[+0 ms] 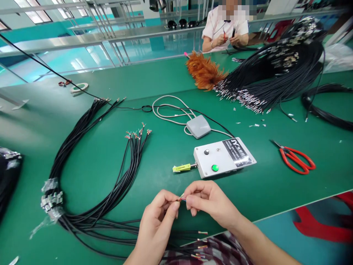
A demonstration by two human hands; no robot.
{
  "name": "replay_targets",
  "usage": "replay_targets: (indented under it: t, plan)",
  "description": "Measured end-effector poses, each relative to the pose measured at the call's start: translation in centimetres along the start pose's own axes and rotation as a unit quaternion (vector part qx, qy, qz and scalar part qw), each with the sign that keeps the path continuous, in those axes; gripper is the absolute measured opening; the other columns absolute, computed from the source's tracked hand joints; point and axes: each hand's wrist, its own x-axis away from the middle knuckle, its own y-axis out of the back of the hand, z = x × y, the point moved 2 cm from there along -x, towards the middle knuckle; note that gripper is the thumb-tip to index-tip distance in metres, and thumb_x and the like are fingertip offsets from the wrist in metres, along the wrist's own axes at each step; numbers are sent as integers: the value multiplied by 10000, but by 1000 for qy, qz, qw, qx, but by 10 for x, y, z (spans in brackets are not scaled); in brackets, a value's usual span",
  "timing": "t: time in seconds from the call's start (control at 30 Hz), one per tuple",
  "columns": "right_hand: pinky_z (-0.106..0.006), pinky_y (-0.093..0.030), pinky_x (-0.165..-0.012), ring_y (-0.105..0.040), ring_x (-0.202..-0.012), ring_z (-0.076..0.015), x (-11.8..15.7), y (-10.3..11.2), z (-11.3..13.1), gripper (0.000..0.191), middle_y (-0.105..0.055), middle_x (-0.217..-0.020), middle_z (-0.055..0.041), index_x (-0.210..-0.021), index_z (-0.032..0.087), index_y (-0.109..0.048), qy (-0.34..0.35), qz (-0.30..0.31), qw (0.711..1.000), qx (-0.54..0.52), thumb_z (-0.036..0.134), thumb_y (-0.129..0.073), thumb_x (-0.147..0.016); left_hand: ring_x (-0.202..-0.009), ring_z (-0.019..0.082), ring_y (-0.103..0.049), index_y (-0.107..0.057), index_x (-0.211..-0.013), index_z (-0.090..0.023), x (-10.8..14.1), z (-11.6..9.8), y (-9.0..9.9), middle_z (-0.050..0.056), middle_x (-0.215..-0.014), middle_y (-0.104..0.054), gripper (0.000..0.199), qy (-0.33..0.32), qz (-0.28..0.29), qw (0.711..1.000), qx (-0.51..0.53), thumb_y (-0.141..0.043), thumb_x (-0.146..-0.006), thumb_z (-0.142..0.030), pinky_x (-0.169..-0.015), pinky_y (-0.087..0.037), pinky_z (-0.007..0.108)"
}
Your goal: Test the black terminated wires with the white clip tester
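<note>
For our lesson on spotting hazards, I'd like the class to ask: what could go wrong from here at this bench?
The thin wires pinched between the left hand and right hand look delicate, so a hard tug might break one.

The red-handled scissors lie uncovered on the table; a reaching arm could catch their pointed tip.

Some cables from the black bundle reach the table's near edge, where a sleeve might snag them.

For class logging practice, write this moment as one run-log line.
left hand: pinching coloured wires; right hand: pinching same wires; ahead: grey box, green button; right: red-handled scissors; left: black cables
</note>
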Motion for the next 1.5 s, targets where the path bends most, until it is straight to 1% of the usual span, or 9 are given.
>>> replay_targets:
  t: [0.2,0.4,0.5,0.7,0.93,1.07,1.13,1.33,1.5]
  plan:
    - [-165,-378,-489,-582,-480,-58,-2,10,14,176,-674,-583,14,-693,133,-696,-100,61,992,52,296,-761,-688,-612,115,-527,-617,-801,-200,1,-3,-2,-21,-693,-596,131,-105,23,991,-82,-549,-913,-200,-565,-424,186]
    - [-154,-374,-477,-598,-500,-63,-7,15,9,178,-687,-577,7,-674,122,-711,-164,114,979,29,280,-775,-624,-714,121,-563,-634,-907,-220,3,-9,0,-12,-793,-613,180,-179,66,975,-116,-499,-937,-106,-680,-435,206]
    - [-158,-370,-481,-573,-488,-51,-6,9,2,211,-671,-583,20,-690,128,-690,-160,107,981,-6,313,-784,-650,-665,122,-534,-637,-866,-207,2,-8,0,-17,-736,-587,169,-131,61,985,-99,-497,-945,-155,-637,-423,211]
    - [-186,-352,-487,-521,-473,-49,1,-2,-7,287,-626,-619,37,-725,152,-635,-34,-14,999,5,419,-737,-746,-580,126,-455,-544,-1029,-194,2,1,-4,-49,-626,-494,154,22,17,1000,11,-469,-962,-311,-550,-375,218]
    - [-247,-436,-580,-579,-589,-100,7,-3,-6,263,-674,-819,-17,-972,180,-678,70,-103,978,165,357,-713,-780,-579,125,-450,-513,-1022,-195,-1,4,-5,-56,-613,-487,222,37,6,997,65,-537,-926,-394,-546,-359,217]
    - [-237,-413,-532,-545,-570,-90,2,-16,-11,118,-644,-822,-15,-846,197,-732,158,-131,963,176,296,-706,-788,-573,118,-448,-490,-1024,-207,0,6,-8,-68,-605,-478,257,39,-5,995,97,-560,-913,-428,-546,-357,212]
    - [-233,-391,-489,-507,-507,-71,-2,-22,-17,167,-624,-801,-13,-791,183,-733,153,-132,974,106,346,-697,-801,-570,117,-448,-482,-1027,-211,2,6,-9,-73,-591,-476,274,46,-28,992,118,-573,-905,-438,-546,-352,213]
    - [-193,-272,-468,-365,-454,-37,-9,-31,-29,332,-511,-539,55,-746,144,-700,4,-121,985,-127,437,-826,-655,-560,118,-433,-500,-1023,-217,5,8,-13,-72,-576,-478,361,57,-83,982,160,-645,-841,-494,-544,-353,215]
    - [-194,-228,-443,-333,-423,-37,-8,-29,-27,404,-451,-465,73,-692,137,-650,20,-139,989,-48,504,-812,-653,-538,113,-437,-547,-1028,-212,5,13,-9,-58,-589,-493,355,54,-77,982,163,-649,-839,-494,-515,-349,207]
